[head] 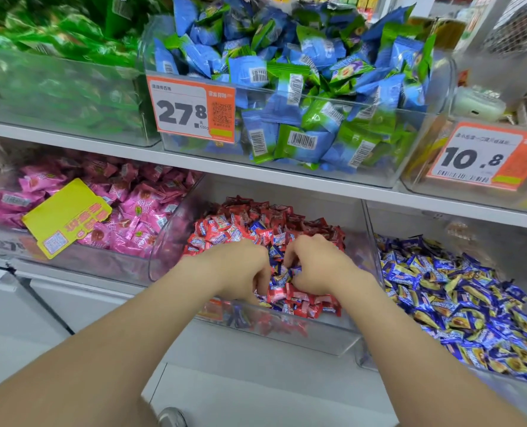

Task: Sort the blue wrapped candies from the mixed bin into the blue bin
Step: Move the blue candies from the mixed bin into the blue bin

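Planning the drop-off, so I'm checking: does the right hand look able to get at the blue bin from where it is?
Probably yes. The right hand is in the mixed bin, and the blue bin sits directly beside it on that side, open-topped. Only the clear walls between them need lifting over.

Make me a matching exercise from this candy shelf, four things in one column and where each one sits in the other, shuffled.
1. mixed bin
2. blue bin
3. pink candies
4. 27.8 price tag

A. lower shelf, far right
B. upper shelf, on the bin of blue and green packets
C. lower shelf, left, by the yellow label
D. lower shelf, middle, with the left hand and right hand in it

Pairs: 1-D, 2-A, 3-C, 4-B
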Action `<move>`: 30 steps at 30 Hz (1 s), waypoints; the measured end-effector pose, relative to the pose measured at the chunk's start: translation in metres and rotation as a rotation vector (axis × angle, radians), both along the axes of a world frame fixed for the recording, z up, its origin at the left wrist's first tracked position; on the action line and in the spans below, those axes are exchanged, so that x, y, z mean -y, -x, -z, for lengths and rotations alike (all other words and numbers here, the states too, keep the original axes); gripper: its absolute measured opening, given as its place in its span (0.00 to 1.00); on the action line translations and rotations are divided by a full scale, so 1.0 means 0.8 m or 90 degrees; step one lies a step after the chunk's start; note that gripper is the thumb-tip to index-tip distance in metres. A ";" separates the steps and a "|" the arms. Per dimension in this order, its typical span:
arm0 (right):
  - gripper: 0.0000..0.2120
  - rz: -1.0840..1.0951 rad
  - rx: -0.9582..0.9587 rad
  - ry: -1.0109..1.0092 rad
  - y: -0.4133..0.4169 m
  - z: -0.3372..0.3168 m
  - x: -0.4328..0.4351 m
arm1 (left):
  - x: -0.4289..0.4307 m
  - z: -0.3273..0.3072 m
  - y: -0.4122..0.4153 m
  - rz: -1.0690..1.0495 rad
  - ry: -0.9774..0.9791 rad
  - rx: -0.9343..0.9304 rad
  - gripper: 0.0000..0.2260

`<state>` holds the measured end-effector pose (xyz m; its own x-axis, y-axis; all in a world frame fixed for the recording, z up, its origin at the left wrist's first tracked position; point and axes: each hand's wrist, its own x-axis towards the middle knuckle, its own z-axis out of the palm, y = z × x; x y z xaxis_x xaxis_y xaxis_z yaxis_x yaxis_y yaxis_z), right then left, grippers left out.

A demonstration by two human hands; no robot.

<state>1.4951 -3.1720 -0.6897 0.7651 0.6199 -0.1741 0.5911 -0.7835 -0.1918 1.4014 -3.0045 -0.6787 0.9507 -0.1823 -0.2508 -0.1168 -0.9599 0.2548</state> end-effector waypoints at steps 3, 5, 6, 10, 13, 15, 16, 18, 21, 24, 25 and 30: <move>0.06 0.056 -0.034 -0.054 -0.009 -0.011 0.008 | -0.002 -0.008 -0.005 -0.003 -0.009 -0.031 0.07; 0.11 0.080 -0.044 -0.105 -0.013 -0.017 0.013 | -0.005 -0.012 -0.004 -0.014 0.022 -0.028 0.07; 0.12 0.084 -0.041 -0.124 -0.014 -0.018 0.015 | -0.008 -0.013 -0.004 -0.029 0.046 -0.020 0.06; 0.12 0.044 -0.050 -0.154 -0.004 -0.015 0.001 | -0.019 -0.019 -0.008 -0.129 0.098 0.090 0.11; 0.09 0.044 0.023 -0.149 0.006 0.001 -0.017 | -0.028 -0.011 -0.017 -0.210 0.100 0.211 0.18; 0.13 0.047 0.098 -0.133 0.010 0.010 -0.024 | -0.035 -0.003 -0.028 -0.240 0.104 0.261 0.17; 0.16 0.045 0.114 -0.129 0.009 0.014 -0.027 | -0.039 0.001 -0.037 -0.251 0.108 0.277 0.13; 0.18 0.043 0.108 -0.151 0.007 0.016 -0.031 | -0.046 0.007 -0.049 -0.242 0.105 0.278 0.08; 0.20 0.040 0.095 -0.195 0.000 0.019 -0.030 | -0.047 0.014 -0.058 -0.159 0.038 0.239 0.25; 0.14 0.032 0.092 -0.174 0.000 0.021 -0.031 | -0.045 0.020 -0.063 -0.141 -0.001 0.217 0.21; 0.11 0.033 0.083 -0.171 -0.001 0.021 -0.030 | -0.043 0.019 -0.064 -0.148 -0.011 0.215 0.17; 0.07 0.092 0.006 -0.289 -0.012 -0.001 -0.020 | -0.046 0.008 -0.063 -0.195 -0.023 0.238 0.07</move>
<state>1.5049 -3.1559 -0.6891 0.8493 0.5189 0.0968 0.4855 -0.6959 -0.5292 1.4520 -2.9676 -0.6849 0.9855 0.1223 0.1173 0.0951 -0.9720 0.2149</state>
